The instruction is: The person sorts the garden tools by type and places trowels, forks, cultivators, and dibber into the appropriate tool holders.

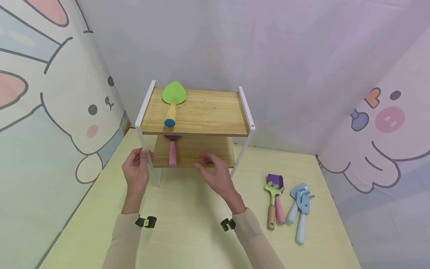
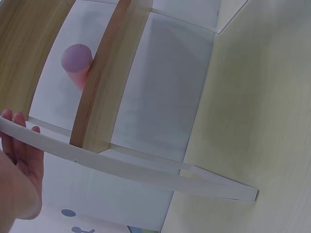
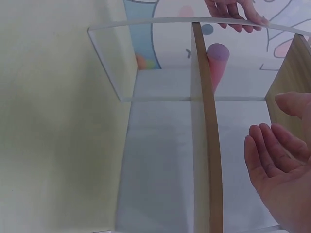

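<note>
A two-tier wooden shelf [image 1: 215, 112] with a white metal frame stands before me. My left hand [image 1: 137, 168] grips the frame's left front leg [image 2: 126, 171], fingers wrapped past its edge. In front of the lower board [image 1: 195, 147], my right hand [image 1: 218, 175] hovers with nothing in it, thumb apart from loosely bent fingers. A purple trowel with a pink handle [image 1: 173, 154] lies on the lower board's left side, its blade mostly hidden under the upper board. On the upper board rests a green hand shovel [image 1: 174, 93] with a yellow handle and blue end.
On the table [image 1: 181, 231] to the right lie a green hand rake [image 1: 273, 198] with a brown handle, a purple shovel [image 1: 279, 209] with a pink handle partly beneath it, and two overlapping light-blue tools [image 1: 301, 213]. Printed curtains [image 1: 208, 45] surround the table's back and sides.
</note>
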{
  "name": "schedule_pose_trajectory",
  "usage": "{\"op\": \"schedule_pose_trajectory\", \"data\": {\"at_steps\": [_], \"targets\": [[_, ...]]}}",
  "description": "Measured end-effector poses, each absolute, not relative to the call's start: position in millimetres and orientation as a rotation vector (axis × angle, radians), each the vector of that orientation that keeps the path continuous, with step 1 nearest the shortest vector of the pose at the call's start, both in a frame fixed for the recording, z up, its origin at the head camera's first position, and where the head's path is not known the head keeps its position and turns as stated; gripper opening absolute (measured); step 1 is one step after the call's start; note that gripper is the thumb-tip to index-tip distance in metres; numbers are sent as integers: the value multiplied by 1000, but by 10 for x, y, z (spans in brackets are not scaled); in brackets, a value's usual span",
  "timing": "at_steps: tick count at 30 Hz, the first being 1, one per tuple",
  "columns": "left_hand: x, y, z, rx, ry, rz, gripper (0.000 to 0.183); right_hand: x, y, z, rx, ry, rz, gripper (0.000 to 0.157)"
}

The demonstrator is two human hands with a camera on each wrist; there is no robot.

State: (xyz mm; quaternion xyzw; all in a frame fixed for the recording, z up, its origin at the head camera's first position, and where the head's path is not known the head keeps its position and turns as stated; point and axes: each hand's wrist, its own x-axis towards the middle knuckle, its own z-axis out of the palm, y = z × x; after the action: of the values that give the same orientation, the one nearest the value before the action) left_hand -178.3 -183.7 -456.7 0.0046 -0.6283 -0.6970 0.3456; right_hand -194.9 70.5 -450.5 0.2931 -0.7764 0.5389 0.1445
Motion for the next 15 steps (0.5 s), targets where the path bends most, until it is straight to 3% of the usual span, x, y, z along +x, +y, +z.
{"op": "schedule_pose_trajectory", "data": {"at_steps": [8,15], "targets": [[-1787,-1838,-4591,-6,-1609,-1828,25,-1845,848,-4590,811,-2157,1620,34],[-1788,-1843,-4595,-5,-1608,-1820,25,-1628,951,-4344,840,-2090,1589,32]]}}
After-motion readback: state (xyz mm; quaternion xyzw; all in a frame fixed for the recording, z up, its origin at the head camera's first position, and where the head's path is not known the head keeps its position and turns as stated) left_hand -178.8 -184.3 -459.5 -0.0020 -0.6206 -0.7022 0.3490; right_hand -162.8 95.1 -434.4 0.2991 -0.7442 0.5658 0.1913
